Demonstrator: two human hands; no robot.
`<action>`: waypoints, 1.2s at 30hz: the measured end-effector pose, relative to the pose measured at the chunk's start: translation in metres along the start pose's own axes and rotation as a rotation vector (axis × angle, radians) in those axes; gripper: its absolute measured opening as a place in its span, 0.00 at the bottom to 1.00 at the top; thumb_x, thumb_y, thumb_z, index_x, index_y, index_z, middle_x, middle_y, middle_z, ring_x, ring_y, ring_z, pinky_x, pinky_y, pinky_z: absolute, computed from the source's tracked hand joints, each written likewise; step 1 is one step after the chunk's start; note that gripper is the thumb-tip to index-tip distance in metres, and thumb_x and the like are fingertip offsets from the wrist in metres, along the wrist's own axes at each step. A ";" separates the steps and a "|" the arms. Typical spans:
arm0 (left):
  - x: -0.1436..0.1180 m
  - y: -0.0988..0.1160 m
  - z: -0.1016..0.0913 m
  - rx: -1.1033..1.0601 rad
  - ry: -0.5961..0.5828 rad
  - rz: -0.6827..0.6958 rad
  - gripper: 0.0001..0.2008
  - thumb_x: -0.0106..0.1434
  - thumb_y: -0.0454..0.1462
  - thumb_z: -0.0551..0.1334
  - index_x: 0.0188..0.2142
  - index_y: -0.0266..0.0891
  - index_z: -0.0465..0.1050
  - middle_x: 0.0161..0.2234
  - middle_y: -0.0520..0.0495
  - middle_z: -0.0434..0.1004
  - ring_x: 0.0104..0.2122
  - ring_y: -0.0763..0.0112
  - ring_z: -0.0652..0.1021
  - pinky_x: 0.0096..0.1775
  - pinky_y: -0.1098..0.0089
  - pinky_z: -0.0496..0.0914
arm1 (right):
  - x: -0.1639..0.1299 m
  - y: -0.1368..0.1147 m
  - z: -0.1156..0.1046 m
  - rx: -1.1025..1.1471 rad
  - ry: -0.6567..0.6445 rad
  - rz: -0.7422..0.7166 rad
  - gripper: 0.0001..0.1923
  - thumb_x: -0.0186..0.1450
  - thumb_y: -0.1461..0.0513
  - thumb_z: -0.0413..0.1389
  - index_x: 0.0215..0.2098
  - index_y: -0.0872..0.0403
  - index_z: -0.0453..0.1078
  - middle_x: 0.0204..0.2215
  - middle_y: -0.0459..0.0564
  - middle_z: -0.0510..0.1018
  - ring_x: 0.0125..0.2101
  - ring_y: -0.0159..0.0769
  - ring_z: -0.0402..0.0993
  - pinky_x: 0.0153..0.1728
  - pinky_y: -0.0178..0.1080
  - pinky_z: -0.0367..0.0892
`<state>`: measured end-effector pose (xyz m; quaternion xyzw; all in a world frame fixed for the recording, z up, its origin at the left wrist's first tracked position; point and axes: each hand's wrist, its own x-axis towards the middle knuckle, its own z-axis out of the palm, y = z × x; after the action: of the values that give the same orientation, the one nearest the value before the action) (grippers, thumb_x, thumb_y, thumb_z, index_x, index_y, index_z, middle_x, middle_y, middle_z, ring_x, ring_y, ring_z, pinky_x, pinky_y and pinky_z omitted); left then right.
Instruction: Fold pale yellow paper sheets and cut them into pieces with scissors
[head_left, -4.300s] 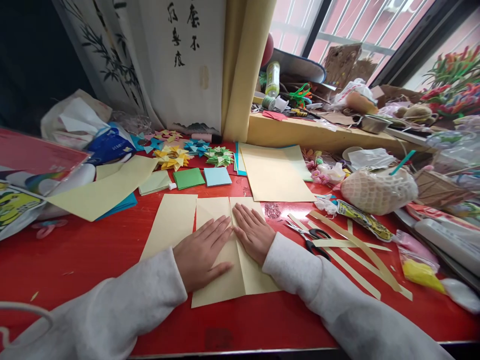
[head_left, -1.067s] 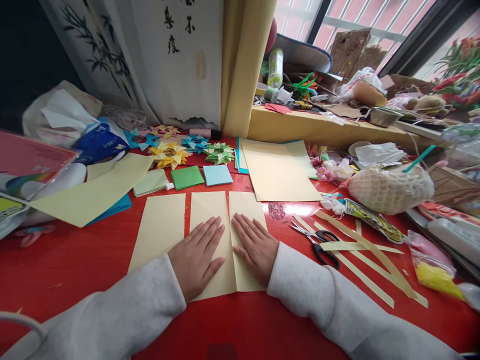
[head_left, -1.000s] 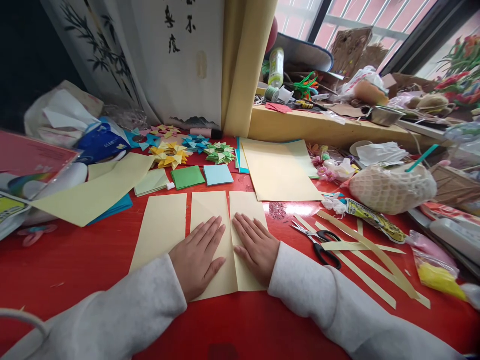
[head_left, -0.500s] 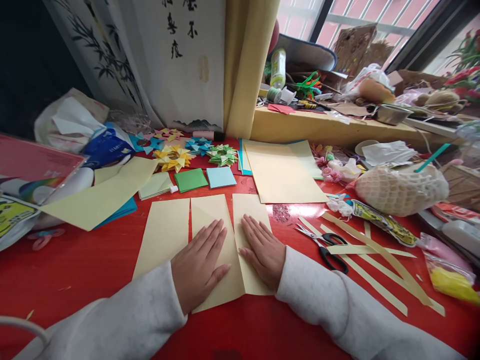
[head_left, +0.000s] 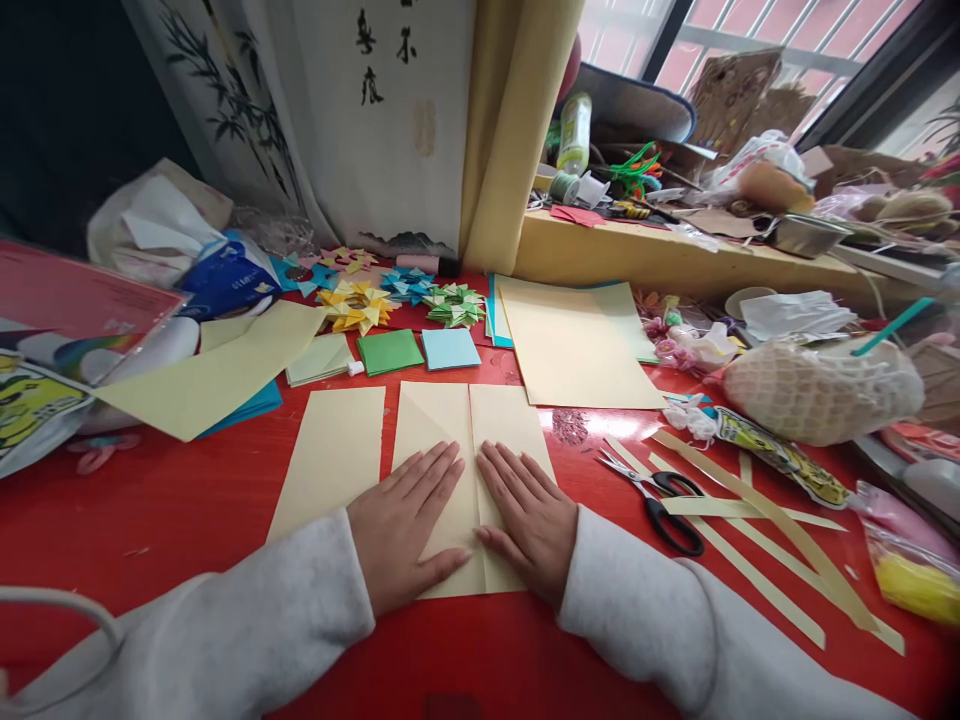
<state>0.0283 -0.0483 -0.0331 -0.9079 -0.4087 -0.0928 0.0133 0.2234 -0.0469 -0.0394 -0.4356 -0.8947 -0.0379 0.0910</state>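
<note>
Two pale yellow paper strips lie edge to edge on the red table, a left strip point(head_left: 431, 410) and a right strip point(head_left: 510, 410). My left hand point(head_left: 409, 525) rests flat on the left one, fingers together and stretched out. On the right one lies my right hand point(head_left: 525, 515), palm down, its fingers also straight. A narrow seam runs between the strips and shows between my hands. Another pale yellow strip point(head_left: 330, 450) sits apart on the left, its lower end partly hidden by my left sleeve.
Black-handled scissors point(head_left: 660, 500) and several thin paper offcuts point(head_left: 757, 540) lie at the right. Behind are small paper stacks point(head_left: 390, 352), folded paper stars point(head_left: 356, 305) and large sheets point(head_left: 585, 345). A netted white round object point(head_left: 821, 385) stands back right.
The two middle strips have come together, closing the wedge-shaped gap. The left strip has moved right, away from the far-left one. The head view has shifted slightly.
</note>
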 end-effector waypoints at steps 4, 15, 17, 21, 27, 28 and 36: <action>-0.002 0.004 -0.001 0.001 0.027 -0.010 0.37 0.56 0.55 0.43 0.57 0.29 0.48 0.58 0.39 0.47 0.57 0.61 0.49 0.55 0.62 0.47 | -0.001 -0.003 -0.003 0.007 -0.012 0.022 0.29 0.64 0.54 0.37 0.58 0.62 0.44 0.58 0.51 0.45 0.58 0.38 0.38 0.56 0.44 0.45; -0.002 0.020 0.000 0.041 0.086 -0.094 0.36 0.56 0.54 0.45 0.55 0.27 0.52 0.57 0.37 0.50 0.57 0.57 0.51 0.54 0.60 0.50 | 0.000 -0.005 -0.003 0.021 0.006 0.043 0.28 0.64 0.54 0.37 0.58 0.61 0.44 0.58 0.51 0.44 0.58 0.38 0.38 0.56 0.43 0.44; -0.002 0.021 -0.001 0.056 0.094 -0.098 0.36 0.56 0.54 0.45 0.55 0.27 0.53 0.57 0.37 0.50 0.57 0.57 0.51 0.54 0.60 0.50 | 0.000 -0.005 -0.003 0.024 0.010 0.046 0.28 0.64 0.54 0.37 0.58 0.61 0.45 0.58 0.50 0.45 0.58 0.38 0.38 0.56 0.43 0.44; -0.004 0.022 -0.002 0.084 0.094 -0.088 0.36 0.57 0.54 0.45 0.54 0.26 0.53 0.57 0.35 0.50 0.57 0.56 0.51 0.54 0.59 0.51 | 0.000 -0.005 -0.004 0.023 0.004 0.051 0.28 0.64 0.54 0.37 0.58 0.61 0.44 0.58 0.50 0.45 0.58 0.38 0.39 0.56 0.43 0.45; -0.006 0.022 -0.003 0.090 0.076 -0.091 0.36 0.57 0.53 0.45 0.55 0.26 0.52 0.57 0.34 0.50 0.56 0.54 0.52 0.53 0.58 0.54 | -0.001 -0.006 -0.004 0.013 0.030 0.045 0.28 0.64 0.55 0.37 0.58 0.62 0.46 0.58 0.51 0.46 0.58 0.38 0.40 0.55 0.44 0.46; -0.005 0.020 -0.003 0.081 0.069 -0.086 0.36 0.57 0.53 0.45 0.55 0.26 0.52 0.57 0.34 0.50 0.56 0.55 0.52 0.53 0.58 0.54 | -0.001 -0.005 -0.003 0.012 0.037 0.043 0.28 0.64 0.55 0.37 0.58 0.62 0.46 0.58 0.51 0.47 0.58 0.38 0.40 0.55 0.43 0.46; 0.004 0.000 -0.006 0.023 0.034 0.052 0.28 0.61 0.46 0.45 0.56 0.29 0.49 0.59 0.39 0.45 0.58 0.60 0.48 0.55 0.60 0.51 | 0.000 0.004 0.005 0.049 0.049 0.009 0.31 0.64 0.52 0.30 0.56 0.66 0.49 0.57 0.56 0.50 0.57 0.37 0.43 0.54 0.43 0.50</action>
<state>0.0297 -0.0462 -0.0269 -0.9163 -0.3855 -0.1031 0.0331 0.2257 -0.0443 -0.0441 -0.4364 -0.8908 -0.0263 0.1237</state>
